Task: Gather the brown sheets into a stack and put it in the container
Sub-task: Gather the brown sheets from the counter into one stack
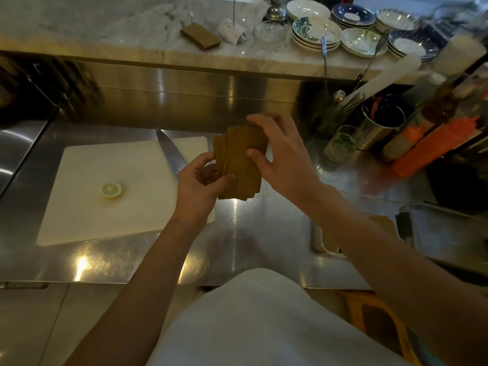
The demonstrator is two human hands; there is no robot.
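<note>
Several brown sheets [239, 165], loosely fanned, are held above the steel counter between both hands. My left hand [196, 187] grips their lower left edge with thumb on top. My right hand [280, 154] clasps the top and right side, fingers curled over the far edge. A shallow steel container [318, 243] sits at the lower right, mostly hidden under my right forearm, with more brown sheets [381, 221] showing inside it. Another brown stack [200, 35] lies on the marble shelf at the back.
A white cutting board [105, 207] at the left carries a lemon half [111, 190] and a knife [169, 154]. Stacked plates [317, 33], a utensil pot [381, 128], a glass [342, 143] and orange squeeze bottles [433, 150] crowd the right. A steel tray [449, 228] lies at far right.
</note>
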